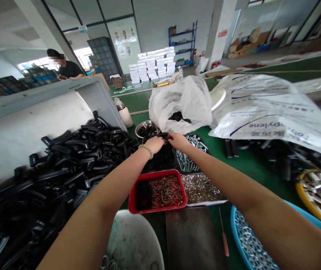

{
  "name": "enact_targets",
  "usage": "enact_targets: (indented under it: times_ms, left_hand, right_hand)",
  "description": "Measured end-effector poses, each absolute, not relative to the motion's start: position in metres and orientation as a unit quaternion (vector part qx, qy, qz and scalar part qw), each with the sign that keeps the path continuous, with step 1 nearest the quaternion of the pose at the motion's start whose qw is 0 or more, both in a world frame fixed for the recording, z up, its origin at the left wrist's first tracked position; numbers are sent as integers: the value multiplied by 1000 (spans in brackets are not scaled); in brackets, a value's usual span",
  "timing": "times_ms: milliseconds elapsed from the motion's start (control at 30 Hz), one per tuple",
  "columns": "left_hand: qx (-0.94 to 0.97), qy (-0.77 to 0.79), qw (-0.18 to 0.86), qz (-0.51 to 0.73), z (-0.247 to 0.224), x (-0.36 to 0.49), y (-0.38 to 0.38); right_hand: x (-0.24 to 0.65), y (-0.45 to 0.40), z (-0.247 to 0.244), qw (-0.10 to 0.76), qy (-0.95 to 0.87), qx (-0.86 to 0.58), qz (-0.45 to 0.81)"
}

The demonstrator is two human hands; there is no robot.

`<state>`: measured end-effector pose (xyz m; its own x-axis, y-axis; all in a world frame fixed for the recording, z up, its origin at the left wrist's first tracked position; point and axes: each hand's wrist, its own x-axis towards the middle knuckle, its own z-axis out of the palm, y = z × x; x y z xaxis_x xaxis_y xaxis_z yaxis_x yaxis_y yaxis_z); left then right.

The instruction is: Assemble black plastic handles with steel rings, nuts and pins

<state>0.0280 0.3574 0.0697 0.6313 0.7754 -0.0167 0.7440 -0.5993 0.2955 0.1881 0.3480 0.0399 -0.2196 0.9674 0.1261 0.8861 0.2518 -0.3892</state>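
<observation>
Both arms reach forward over a black tray (163,159) of small black parts. My left hand (154,144), with a beaded bracelet at its wrist, has its fingers curled down at the tray's far end. Close beside it, almost touching, my right hand (176,140) is closed with its fingertips over the same tray. A bit of something dark shows between the hands, but what each one grips is too small to name. Silver bolts (190,159) fill the tray to the right. Nearer me, a red tray (185,198) holds copper-coloured screws and black pieces.
Black handle-like parts (73,157) are heaped in a grey bin (104,93) at left. Small metal pieces (201,187), a white tub (137,232), a metal plate (195,236), a screwdriver (225,242) and a blue basin (235,225) lie nearer. Plastic bags (188,93) stand behind; a person (70,69) is far left.
</observation>
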Motion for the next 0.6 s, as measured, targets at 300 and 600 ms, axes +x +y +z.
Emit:
enact_targets:
  times_ms: [300,600]
  left_hand:
    - [881,436,177,51,67,25,364]
    - [779,480,346,208,54,9,371]
  right_hand:
    - [202,358,42,160,-767,-613,104]
    - [183,373,38,117,-771,-619,89]
